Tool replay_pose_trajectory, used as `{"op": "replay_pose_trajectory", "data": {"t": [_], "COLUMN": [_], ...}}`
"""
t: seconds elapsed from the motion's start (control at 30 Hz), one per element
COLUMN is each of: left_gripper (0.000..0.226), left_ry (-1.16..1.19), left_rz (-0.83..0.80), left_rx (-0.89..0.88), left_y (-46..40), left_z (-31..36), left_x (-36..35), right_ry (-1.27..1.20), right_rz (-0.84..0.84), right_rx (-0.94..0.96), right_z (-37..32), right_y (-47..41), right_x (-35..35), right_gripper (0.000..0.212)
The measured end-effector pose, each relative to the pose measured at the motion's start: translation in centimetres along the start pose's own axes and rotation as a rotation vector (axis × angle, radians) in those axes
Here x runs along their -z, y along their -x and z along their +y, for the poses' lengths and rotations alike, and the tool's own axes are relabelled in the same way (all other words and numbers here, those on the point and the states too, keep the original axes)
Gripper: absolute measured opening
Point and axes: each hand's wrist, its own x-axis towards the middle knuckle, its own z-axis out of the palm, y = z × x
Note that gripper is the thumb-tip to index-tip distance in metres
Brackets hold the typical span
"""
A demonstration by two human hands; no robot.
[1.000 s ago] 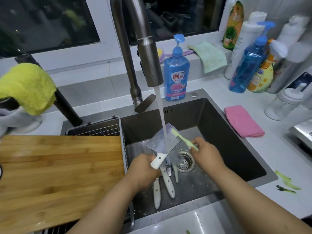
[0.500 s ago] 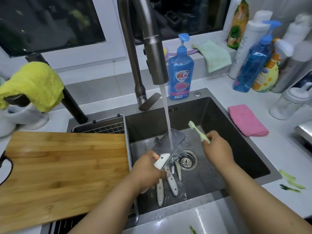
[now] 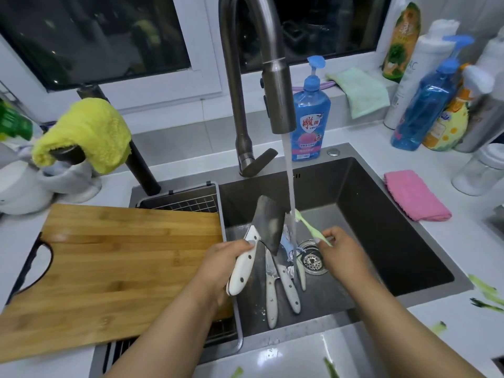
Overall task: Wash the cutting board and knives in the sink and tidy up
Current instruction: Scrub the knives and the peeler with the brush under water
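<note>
Nearest, on the sink (image 3: 403,241) floor, three white-handled knives (image 3: 286,285) lie side by side, handles toward the near wall, blades pointing at the drain (image 3: 312,257) — they lie as they did half a second ago. Just above them, the left hand (image 3: 226,266) grips the white handle of the cleaver (image 3: 268,225), fingers curled round it. The blade now stands more upright and has moved to the left, out of the water stream (image 3: 290,192), which earlier struck its flat. To the right, the right hand (image 3: 343,252) pinches the handle of a pale green toothbrush (image 3: 311,227); its bristle end, previously raised clear to the right of the water, now sits in the stream just beside the cleaver's far edge. Whether bristles and blade touch cannot be told.

Left of the basin, the wooden cutting board (image 3: 117,268) rests across a wire rack (image 3: 188,204), unmoved. The faucet (image 3: 278,96) runs as before. On the right counter a pink cloth (image 3: 417,195) lies near the sink edge, with green vegetable scraps (image 3: 488,296) nearer. Farther back stand a blue soap bottle (image 3: 309,118), a green cloth (image 3: 360,91) on the sill, and — far left — a yellow cloth (image 3: 87,132) draped over a dark handle.
</note>
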Motion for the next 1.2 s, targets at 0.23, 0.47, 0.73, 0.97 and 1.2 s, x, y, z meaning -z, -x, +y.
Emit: {"op": "replay_pose_trajectory", "data": {"t": [0.23, 0.47, 0.73, 0.97, 1.2], "left_gripper": [0.021, 0.027, 0.031, 0.024, 0.025], "left_ry": [0.045, -0.111, -0.270, -0.501, -0.961], "left_rz": [0.105, 0.389, 0.331, 0.283, 0.320], "left_rx": [-0.178, -0.255, -0.109, -0.071, -0.045], "left_y": [2.7, 2.1, -2.1, -4.5, -5.1], "left_z": [0.0, -1.7, -5.2, -6.2, -6.7], "left_x": [4.6, 9.9, 9.3, 8.5, 8.0], "right_ry": [-0.037, -0.054, -0.089, -0.099, -0.139], "right_rz": [0.010, -0.001, -0.022, -0.035, -0.047], "right_rx": [0.003, 0.014, -0.020, -0.081, -0.133], "right_z": [-0.9, -1.8, -1.2, -0.1, 1.1], "right_y": [0.1, 0.1, -0.3, -1.1, -1.6], "right_x": [-1.8, -2.8, -3.4, -3.3, -2.7], "right_gripper": [0.008, 0.008, 0.015, 0.013, 0.016]}}
